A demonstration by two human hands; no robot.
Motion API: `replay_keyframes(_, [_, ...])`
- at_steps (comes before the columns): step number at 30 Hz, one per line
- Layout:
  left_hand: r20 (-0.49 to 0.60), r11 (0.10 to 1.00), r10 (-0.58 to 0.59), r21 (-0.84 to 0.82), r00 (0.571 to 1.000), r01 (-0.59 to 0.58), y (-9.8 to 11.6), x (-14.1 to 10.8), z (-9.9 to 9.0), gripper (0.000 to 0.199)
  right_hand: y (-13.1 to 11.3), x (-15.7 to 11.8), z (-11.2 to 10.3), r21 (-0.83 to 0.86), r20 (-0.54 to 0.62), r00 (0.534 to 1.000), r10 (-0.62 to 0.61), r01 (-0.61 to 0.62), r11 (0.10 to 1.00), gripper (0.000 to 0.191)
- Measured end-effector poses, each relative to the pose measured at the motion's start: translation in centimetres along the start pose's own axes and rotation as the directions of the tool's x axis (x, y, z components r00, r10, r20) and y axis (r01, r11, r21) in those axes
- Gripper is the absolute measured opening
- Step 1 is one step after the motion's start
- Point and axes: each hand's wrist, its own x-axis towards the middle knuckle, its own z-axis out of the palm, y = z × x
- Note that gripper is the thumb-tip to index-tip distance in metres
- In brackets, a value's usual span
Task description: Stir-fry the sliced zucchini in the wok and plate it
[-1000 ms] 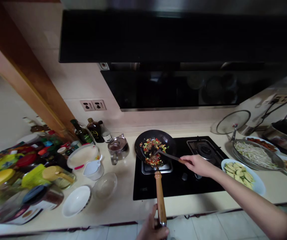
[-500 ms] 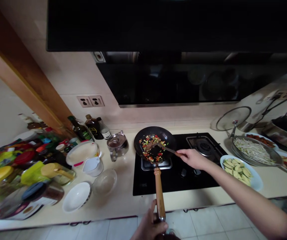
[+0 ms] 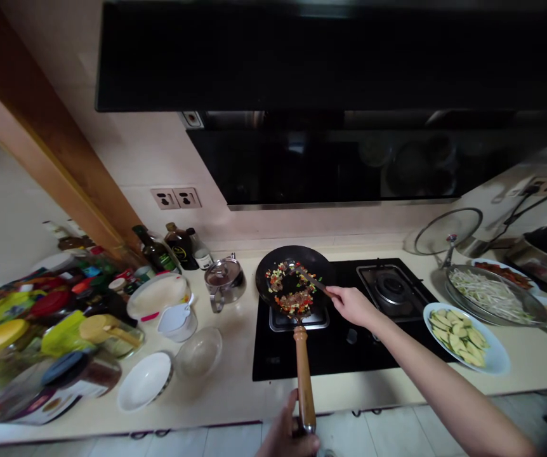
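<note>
A dark wok [image 3: 278,260] sits on the left burner of the black gas stove [image 3: 340,365], its wooden handle [image 3: 303,374] pointing toward me. My left hand [image 3: 289,435] is closed around the lower end of that handle. In the wok lies a chopped mix [image 3: 296,299] of red, green and pale bits with browned minced pieces. My right hand [image 3: 353,306] grips the wooden handle of a spatula [image 3: 308,275], whose metal end reaches into the wok among the food.
Left of the stove stand a steel pot [image 3: 224,279], a glass bowl [image 3: 200,353], a white bowl [image 3: 144,381], bottles [image 3: 159,251] and several jars. On the right are a plate of sliced zucchini [image 3: 459,336], bean sprouts [image 3: 487,295] and a glass lid [image 3: 447,231]. A range hood [image 3: 321,70] hangs above.
The spatula and my right hand have shifted slightly left, and the food has been pushed toward the wok's near side. My left hand stays on the handle. The whole view has tilted slightly.
</note>
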Motion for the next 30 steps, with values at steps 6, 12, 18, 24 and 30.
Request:
replay_keyframes(6, [0.032,0.999,0.0,-0.043,0.999,0.001,0.9,-0.4,0.2,0.11,0.1,-0.8,-0.8,-0.026,0.0,0.997,0.075,-0.075,0.997,0.038])
replay_keyframes(12, [0.016,0.999,-0.014,-0.039,1.0,0.014,1.7,-1.2,0.3,0.1,1.7,-7.8,-8.4,0.065,0.24,0.97,0.034,-0.051,0.997,0.037])
replay_keyframes(18, [-0.019,0.997,-0.054,0.045,0.998,0.055,1.8,-1.2,0.4,0.104,0.0,-1.9,-3.5,0.088,0.076,0.997,-0.011,0.004,0.996,0.036])
replay_keyframes(24, [-0.043,0.997,-0.069,-0.018,0.997,0.068,1.4,-1.2,0.5,0.108,-1.1,0.0,-1.0,0.132,0.038,0.999,-0.024,0.019,0.991,0.038])
replay_keyframes(30, [0.0,0.998,-0.056,-0.005,0.998,0.056,1.9,-1.4,0.1,0.106,0.5,-6.1,-3.3,0.126,0.12,0.989,-0.092,0.077,0.989,0.037])
